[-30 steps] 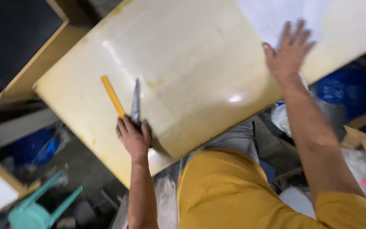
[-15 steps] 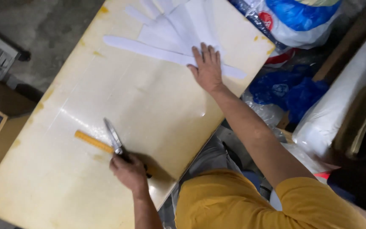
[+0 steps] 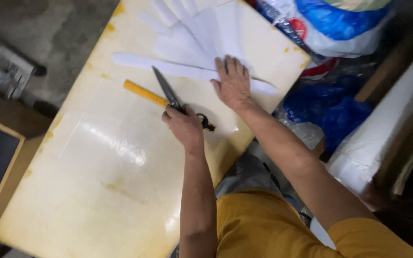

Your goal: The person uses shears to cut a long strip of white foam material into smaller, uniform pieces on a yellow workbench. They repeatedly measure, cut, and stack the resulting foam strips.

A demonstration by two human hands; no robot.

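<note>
On the pale, glossy tabletop (image 3: 120,157), my left hand (image 3: 185,126) was closed over the handles of a pair of dark metal scissors (image 3: 170,95), fingers curled around the grip, the long pointed blades lying shut and aimed toward the far side. Just beside the blades, crossing under them, lay a flat yellow ruler (image 3: 144,93), straight and narrow. To the right, my right hand (image 3: 233,85) lay flat with the fingers spread and nearly straight, pressing down on white paper strips (image 3: 182,70), thin and smooth with rounded ends, fanned toward the far edge. It gripped nothing. Yellowish stains marked the tabletop's edges. Beyond the right edge sat crinkled blue plastic bags (image 3: 340,114), shiny and bunched together.
</note>
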